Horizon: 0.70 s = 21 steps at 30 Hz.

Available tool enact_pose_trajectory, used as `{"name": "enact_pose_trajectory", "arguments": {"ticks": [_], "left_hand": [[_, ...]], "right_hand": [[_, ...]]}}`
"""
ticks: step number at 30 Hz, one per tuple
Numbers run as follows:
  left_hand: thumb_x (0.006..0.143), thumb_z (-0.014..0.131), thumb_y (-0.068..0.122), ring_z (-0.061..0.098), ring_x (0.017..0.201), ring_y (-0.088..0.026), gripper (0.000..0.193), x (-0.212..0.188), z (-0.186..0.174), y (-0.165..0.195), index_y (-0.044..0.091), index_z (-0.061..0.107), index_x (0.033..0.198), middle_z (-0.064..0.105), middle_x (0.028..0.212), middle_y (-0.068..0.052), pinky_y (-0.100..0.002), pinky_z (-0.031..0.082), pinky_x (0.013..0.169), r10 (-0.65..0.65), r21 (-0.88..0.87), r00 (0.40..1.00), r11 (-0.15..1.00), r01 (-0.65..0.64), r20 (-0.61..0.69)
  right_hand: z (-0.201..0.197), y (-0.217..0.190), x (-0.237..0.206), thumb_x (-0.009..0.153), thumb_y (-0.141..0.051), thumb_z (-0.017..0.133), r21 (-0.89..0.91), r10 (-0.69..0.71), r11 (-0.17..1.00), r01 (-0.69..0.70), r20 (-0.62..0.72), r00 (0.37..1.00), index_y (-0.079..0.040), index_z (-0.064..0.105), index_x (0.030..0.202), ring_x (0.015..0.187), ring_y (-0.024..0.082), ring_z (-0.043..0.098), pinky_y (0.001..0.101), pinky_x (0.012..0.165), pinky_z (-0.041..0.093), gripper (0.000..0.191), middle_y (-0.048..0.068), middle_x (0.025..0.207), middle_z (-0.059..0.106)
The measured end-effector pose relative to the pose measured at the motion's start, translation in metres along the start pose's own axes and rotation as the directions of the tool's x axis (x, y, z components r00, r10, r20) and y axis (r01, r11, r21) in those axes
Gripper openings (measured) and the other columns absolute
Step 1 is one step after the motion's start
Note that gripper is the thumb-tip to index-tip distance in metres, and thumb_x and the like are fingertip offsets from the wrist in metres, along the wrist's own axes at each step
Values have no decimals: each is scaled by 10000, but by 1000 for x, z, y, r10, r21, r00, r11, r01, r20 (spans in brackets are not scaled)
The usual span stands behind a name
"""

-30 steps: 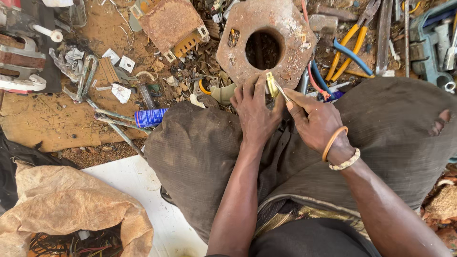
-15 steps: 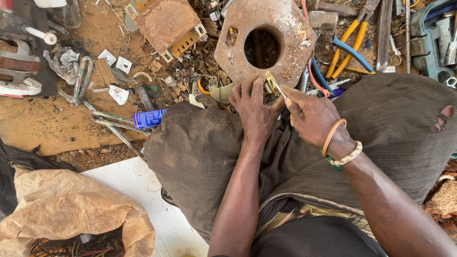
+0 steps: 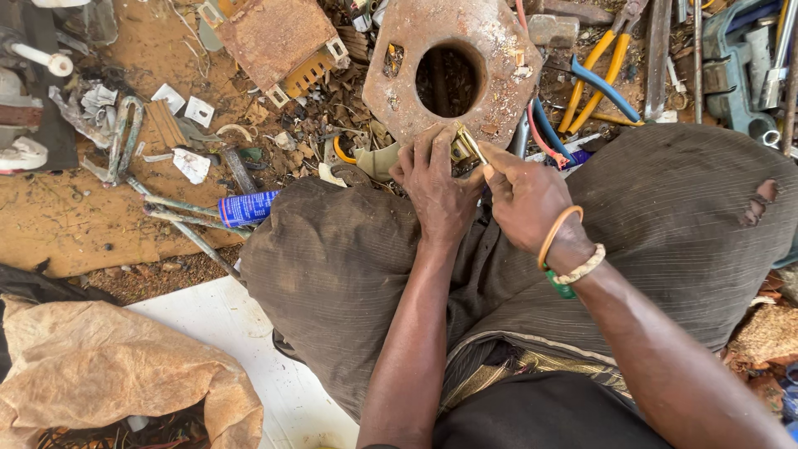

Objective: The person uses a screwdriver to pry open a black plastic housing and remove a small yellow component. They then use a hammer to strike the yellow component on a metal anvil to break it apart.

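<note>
A blue spray can point(image 3: 249, 207) lay on the ground at the left. The left hand point(image 3: 436, 187) was curled shut on a small brass-coloured part point(image 3: 462, 148) — just below the rusty holed plate point(image 3: 453, 66). The right hand point(image 3: 525, 195) pinched the same part, fingers closed. Yellow-handled pliers point(image 3: 597, 71) lay beyond.

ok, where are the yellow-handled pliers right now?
Head view, upper right: the pliers lie on the ground among scrap, just right of the rusty plate with the round hole and beyond the right hand.
</note>
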<state>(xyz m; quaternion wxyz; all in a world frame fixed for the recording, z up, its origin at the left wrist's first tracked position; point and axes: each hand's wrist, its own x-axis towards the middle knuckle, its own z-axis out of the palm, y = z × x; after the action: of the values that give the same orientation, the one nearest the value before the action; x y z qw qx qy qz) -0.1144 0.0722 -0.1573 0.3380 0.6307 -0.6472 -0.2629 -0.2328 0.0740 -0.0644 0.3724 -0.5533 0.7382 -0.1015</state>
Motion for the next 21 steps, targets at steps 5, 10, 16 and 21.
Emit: {"name": "enact_pose_trajectory", "arguments": {"ticks": [5, 10, 16, 21], "left_hand": [[765, 888, 398, 521, 1282, -276, 653, -1, -2, 0, 148, 591, 1291, 595, 1328, -30, -495, 343, 1054, 36, 38, 999, 999, -36, -4], [789, 894, 357, 521, 1247, -312, 601, 8, -15, 8, 87, 639, 1263, 623, 1295, -73, -503, 367, 1042, 29, 25, 1000, 999, -29, -5], [868, 834, 301, 558, 1312, -294, 571, 16, -40, 21, 55, 632, 1343, 626, 1356, -110, -447, 473, 1133, 2, -343, 999, 939, 11, 37], [916, 762, 254, 628, 1212, -266, 587, 21, -46, 23, 31, 596, 1433, 606, 1354, -151, -398, 525, 1076, -52, -524, 987, 842, 124, 151]], "right_hand": [[3, 1, 1, 1080, -141, 602, -101, -177, 980, 172, -40, 983, -80, 665, 1422, 823, 371, 705, 464, 706, 547, 353, 249, 956, 719], [-7, 10, -9, 1039, -174, 566, 461, 158, 874, -157, 37, 987, -108, 587, 1437, 526, 93, 564, 266, 450, 470, 404, 29, 736, 621], [-32, 33, -9, 1017, -77, 486, 485, 173, 852, -199, 99, 980, -105, 505, 1473, 525, 157, 585, 311, 419, 483, 457, 69, 775, 622], [11, 42, -31, 1006, -54, 501, 492, 195, 781, -385, 394, 898, -90, 435, 1402, 552, 246, 670, 372, 482, 602, 404, 139, 778, 625]]}}
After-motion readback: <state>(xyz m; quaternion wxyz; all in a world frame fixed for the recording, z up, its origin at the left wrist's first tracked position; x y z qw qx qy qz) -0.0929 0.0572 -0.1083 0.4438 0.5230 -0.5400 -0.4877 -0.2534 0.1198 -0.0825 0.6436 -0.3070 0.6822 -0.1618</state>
